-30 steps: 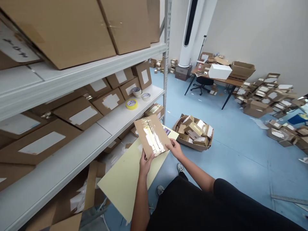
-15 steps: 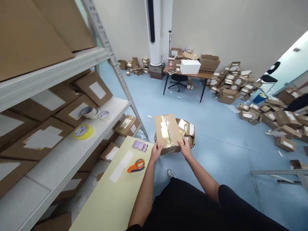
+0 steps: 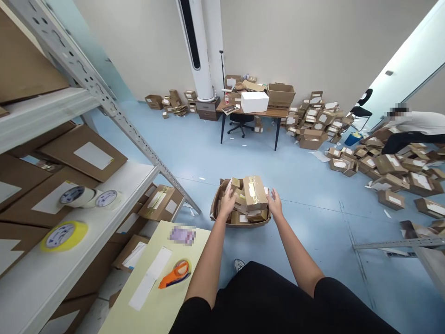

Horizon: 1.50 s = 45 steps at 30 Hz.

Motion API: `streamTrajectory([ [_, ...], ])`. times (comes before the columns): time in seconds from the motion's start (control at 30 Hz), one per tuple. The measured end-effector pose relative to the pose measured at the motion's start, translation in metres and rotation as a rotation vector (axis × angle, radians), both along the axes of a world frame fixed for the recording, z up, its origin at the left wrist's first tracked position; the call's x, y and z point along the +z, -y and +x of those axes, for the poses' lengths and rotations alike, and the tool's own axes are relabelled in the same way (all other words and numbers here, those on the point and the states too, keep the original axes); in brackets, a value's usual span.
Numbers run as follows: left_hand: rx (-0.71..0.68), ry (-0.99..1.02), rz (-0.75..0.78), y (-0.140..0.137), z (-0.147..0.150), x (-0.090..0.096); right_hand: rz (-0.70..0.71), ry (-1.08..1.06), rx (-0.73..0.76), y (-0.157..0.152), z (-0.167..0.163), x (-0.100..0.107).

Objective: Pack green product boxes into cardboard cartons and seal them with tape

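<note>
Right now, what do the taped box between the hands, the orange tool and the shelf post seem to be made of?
The taped box: matte brown cardboard, by its flat panels; its tape strip shines like plastic film. The orange tool: probably smooth plastic, from its even bright colour. The shelf post: likely painted metal, given its punched holes.

A: Carton [image 3: 243, 226] status?
B: Taped box [image 3: 255, 189] atop other boxes [image 3: 240, 199], toward right rim. Left hand [image 3: 228, 202] over left side, right hand [image 3: 274, 205] at right edge, fingers spread.
A: Tabletop [image 3: 149, 308]?
B: Orange cutter [image 3: 171, 277] near right edge.
</note>
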<state>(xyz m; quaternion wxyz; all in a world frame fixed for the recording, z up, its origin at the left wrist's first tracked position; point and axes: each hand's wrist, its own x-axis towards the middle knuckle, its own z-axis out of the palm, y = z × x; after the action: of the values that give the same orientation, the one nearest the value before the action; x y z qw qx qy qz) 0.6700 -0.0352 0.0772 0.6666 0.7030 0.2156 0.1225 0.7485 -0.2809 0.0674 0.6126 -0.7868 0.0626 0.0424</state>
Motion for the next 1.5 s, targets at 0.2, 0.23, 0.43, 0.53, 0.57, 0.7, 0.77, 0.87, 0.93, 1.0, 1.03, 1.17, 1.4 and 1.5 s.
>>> streamTrajectory([
  [0.2, 0.035, -0.063, -0.061, -0.007, -0.032, 0.004, 0.090, 0.036, 0.118, -0.028, -0.015, 0.012],
  [0.23, 0.052, -0.055, -0.055, -0.010, -0.038, 0.008, 0.089, 0.050, 0.155, -0.035, -0.017, 0.017],
  [0.43, 0.196, 0.025, 0.020, -0.031, -0.089, 0.038, 0.069, 0.188, 0.428, -0.096, -0.053, 0.053],
  [0.53, 0.314, 0.062, 0.085, -0.044, -0.131, 0.049, 0.063, 0.244, 0.569, -0.133, -0.086, 0.066],
  [0.57, 0.357, 0.072, 0.115, -0.049, -0.148, 0.052, 0.073, 0.260, 0.618, -0.146, -0.099, 0.068],
  [0.7, 0.521, 0.101, 0.243, -0.069, -0.227, 0.068, 0.125, 0.291, 0.821, -0.198, -0.158, 0.072],
  [0.77, 0.599, 0.111, 0.282, -0.078, -0.272, 0.077, 0.146, 0.296, 0.924, -0.224, -0.192, 0.072],
  [0.87, 0.724, 0.111, 0.312, -0.087, -0.343, 0.090, 0.177, 0.312, 1.065, -0.259, -0.250, 0.072],
  [0.93, 0.812, 0.105, 0.324, -0.090, -0.392, 0.095, 0.192, 0.329, 1.152, -0.278, -0.290, 0.072],
  [1.0, 0.895, 0.105, 0.334, -0.091, -0.440, 0.096, 0.204, 0.340, 1.235, -0.293, -0.331, 0.074],
  [1.03, 0.934, 0.105, 0.338, -0.090, -0.463, 0.095, 0.209, 0.341, 1.276, -0.298, -0.351, 0.075],
  [1.17, 1.066, 0.070, 0.321, -0.085, -0.543, 0.082, 0.222, 0.312, 1.409, -0.310, -0.420, 0.075],
  [1.4, 1.150, 0.000, 0.139, -0.074, -0.591, 0.042, 0.067, 0.423, 1.413, -0.311, -0.448, 0.038],
  [1.5, 1.165, -0.024, 0.090, -0.067, -0.572, 0.023, -0.063, 0.498, 1.393, -0.303, -0.421, 0.007],
])
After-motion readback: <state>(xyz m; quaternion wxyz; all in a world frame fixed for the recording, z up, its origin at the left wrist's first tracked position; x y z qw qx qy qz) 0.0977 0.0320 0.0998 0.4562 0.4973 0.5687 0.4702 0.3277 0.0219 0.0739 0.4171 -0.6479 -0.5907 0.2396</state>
